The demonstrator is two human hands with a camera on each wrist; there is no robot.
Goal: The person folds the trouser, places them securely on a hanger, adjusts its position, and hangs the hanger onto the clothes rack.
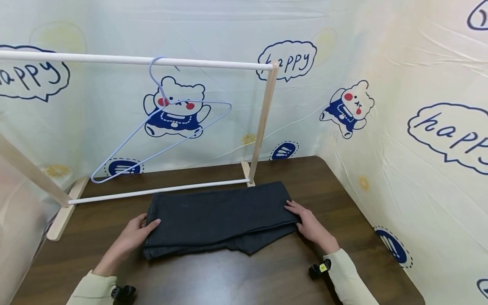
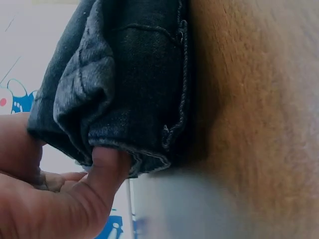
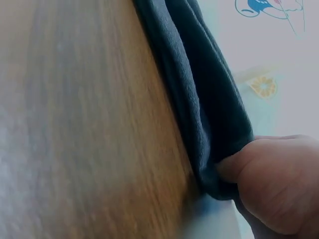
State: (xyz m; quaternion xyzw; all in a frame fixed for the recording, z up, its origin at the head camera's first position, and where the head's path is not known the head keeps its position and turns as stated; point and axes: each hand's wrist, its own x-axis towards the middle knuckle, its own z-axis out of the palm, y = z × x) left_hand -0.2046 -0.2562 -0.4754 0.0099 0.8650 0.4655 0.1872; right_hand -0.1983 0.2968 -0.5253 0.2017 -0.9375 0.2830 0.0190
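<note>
While in two hands [image 1: 133,233] [image 1: 311,224] — one folded dark garment [image 1: 221,214] — beyond, one hanger [image 1: 164,151].

Downward head view, close wrist views, dark cloth [image 1: 217,216] in all.

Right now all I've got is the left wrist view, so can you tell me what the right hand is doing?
Observer: The right hand grips the end of the folded dark garment opposite the left hand.
Operator: Okay, and is anything hanging up behind the garment?
Observer: Yes, in the head view a pale blue hanger is hooked over a white rail.
Operator: Does the garment's near edge run straight all the way along?
Observer: No, a pointed flap sticks out of it, nearer the right hand than the left.
</note>
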